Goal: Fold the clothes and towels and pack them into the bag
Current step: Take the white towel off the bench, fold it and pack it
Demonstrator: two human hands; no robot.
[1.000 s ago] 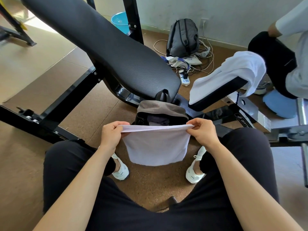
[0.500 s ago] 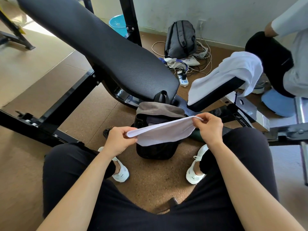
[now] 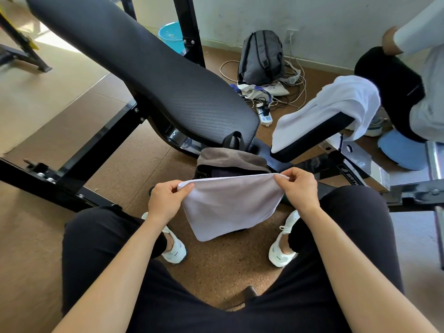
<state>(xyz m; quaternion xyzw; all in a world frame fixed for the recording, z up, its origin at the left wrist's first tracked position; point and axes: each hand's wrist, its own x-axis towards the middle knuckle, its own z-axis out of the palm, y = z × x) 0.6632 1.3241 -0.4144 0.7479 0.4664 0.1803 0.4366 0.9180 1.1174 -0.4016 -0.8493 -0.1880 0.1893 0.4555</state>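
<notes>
Two towels (image 3: 228, 207) (image 3: 336, 102), one bag (image 3: 230, 162), one backpack (image 3: 260, 56), one blue bucket (image 3: 170, 36), one power strip (image 3: 265, 116)

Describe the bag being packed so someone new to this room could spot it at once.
Find the long black padded bench; the bag sits on the floor at its lower end, just behind the white towel held by the left hand and right hand. It is low and black with grey-brown fabric across its top, unlike the upright grey backpack by the wall.
</notes>
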